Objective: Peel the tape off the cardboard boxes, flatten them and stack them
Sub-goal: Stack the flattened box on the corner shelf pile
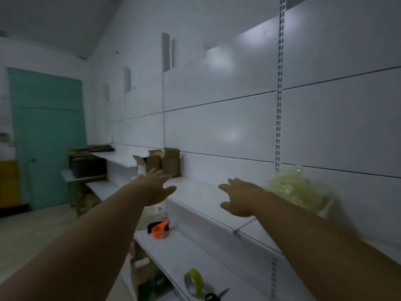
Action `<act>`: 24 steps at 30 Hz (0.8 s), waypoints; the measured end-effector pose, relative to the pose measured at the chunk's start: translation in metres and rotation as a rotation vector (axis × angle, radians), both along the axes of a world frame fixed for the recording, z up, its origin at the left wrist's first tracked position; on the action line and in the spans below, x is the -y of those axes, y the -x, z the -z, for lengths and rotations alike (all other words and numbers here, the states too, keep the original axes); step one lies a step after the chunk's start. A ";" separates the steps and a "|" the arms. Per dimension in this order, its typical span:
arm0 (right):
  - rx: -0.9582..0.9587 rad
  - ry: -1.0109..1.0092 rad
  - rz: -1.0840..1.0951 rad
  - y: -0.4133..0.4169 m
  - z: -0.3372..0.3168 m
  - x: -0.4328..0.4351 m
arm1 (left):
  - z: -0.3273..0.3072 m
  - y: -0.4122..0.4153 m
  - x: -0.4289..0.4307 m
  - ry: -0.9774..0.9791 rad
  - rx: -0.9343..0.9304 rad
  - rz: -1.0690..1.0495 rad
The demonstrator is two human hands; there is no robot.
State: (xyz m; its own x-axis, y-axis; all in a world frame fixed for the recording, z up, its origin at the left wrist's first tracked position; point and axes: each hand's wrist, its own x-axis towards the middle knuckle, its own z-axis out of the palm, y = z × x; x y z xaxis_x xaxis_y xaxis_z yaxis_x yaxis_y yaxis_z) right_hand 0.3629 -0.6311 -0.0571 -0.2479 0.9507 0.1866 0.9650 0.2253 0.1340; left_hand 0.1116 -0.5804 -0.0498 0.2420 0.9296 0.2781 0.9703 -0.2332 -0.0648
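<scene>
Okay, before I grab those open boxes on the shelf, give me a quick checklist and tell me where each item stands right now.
1. Both hands free: ok. Left hand and right hand are open and hold nothing.
2. Boxes within view: ok. They stand upright on the shelf, flaps open, beyond the left hand.
3. Path to the boxes clear: ok. The shelf between hands and boxes is bare.
4. Tape left on the boxes: cannot tell, too dim and blurred.
5. Peeled tape pile out of the way: ok, it sits right of the right hand.
6. Scissors clear of the reach: ok, they lie on the lower shelf by the tape roll.
</scene>
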 end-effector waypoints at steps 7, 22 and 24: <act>0.054 0.106 -0.126 0.144 0.042 -0.077 | 0.023 0.138 -0.041 0.074 0.033 -0.129; -0.063 0.108 -0.372 0.261 0.109 -0.290 | 0.088 0.235 -0.233 0.103 -0.102 -0.177; -0.052 0.113 -0.381 0.270 0.112 -0.326 | 0.084 0.252 -0.263 0.116 -0.104 -0.230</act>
